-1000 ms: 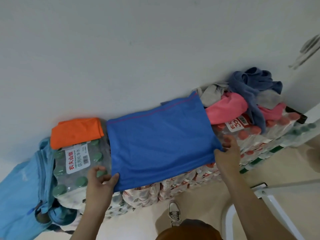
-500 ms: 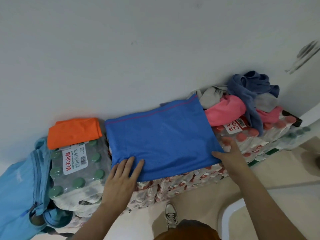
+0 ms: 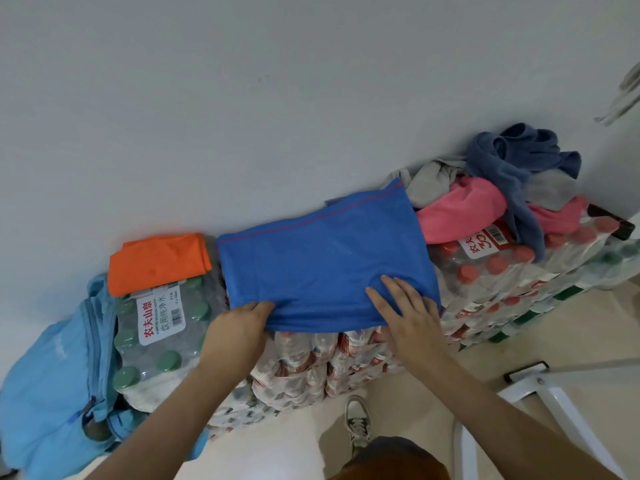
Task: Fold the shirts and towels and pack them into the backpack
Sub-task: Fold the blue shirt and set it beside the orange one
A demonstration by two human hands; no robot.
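While left hand (image 3: 239, 327) grips hem, blue shirt (image 3: 325, 261) under right hand (image 3: 408, 313).

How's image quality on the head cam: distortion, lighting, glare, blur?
Head view: wide-angle bend, the wall line and the row of water bottle packs run tilted and curved. Lighting soft and even, only faint shadows. Mild sheen on the shrink-wrap, no blown-out glare. Left hand, right hand and blue shirt reasonably sharp; the edges look softer.

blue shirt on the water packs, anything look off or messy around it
The blue shirt lies flat. The one mess is the unfolded heap of pink, grey and dark blue cloth to its right, draped over the red-capped bottles. The orange cloth is folded.
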